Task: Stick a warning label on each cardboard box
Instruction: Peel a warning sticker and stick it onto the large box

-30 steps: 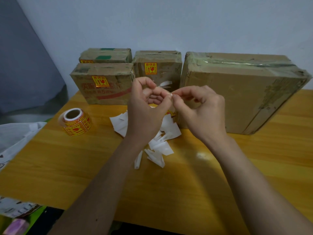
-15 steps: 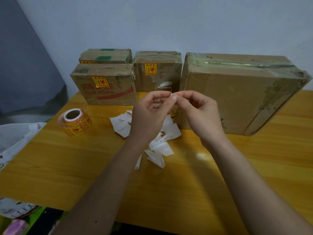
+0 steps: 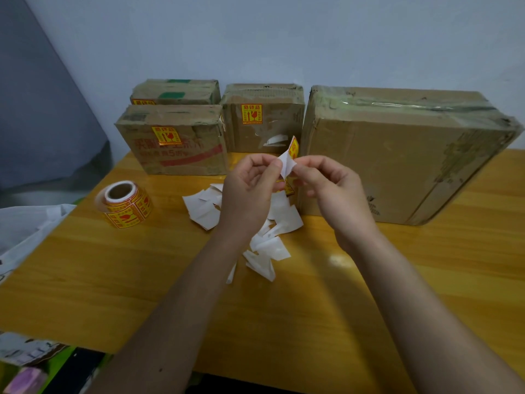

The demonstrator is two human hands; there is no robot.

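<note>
Both hands meet above the middle of the table (image 3: 85, 265), each pinching one small label (image 3: 289, 160) between them. The left hand (image 3: 250, 191) grips its white backing with curled thumb and fingers; the right hand (image 3: 329, 189) pinches the same piece from the right side, its other fingers curled in. The label's yellow and red face shows at the top edge, peeled partly away from the white paper.

Four boxes stand along the far side against the wall. The big box (image 3: 397, 157) is on the right, and its near face shows no label. The middle box (image 3: 264, 120) carries a yellow label high on its near face. The left box (image 3: 173, 146) also has one on its near face, and the rear box (image 3: 176, 92) behind it shows the top of one at its lower left. All four are taped shut, so their contents cannot be seen.

A roll (image 3: 125, 204) of the same labels lies on its side on the left of the table. Under and near the hands lies a heap of white backing scraps (image 3: 270, 245). A white bag (image 3: 25, 226) hangs off the left edge.
</note>
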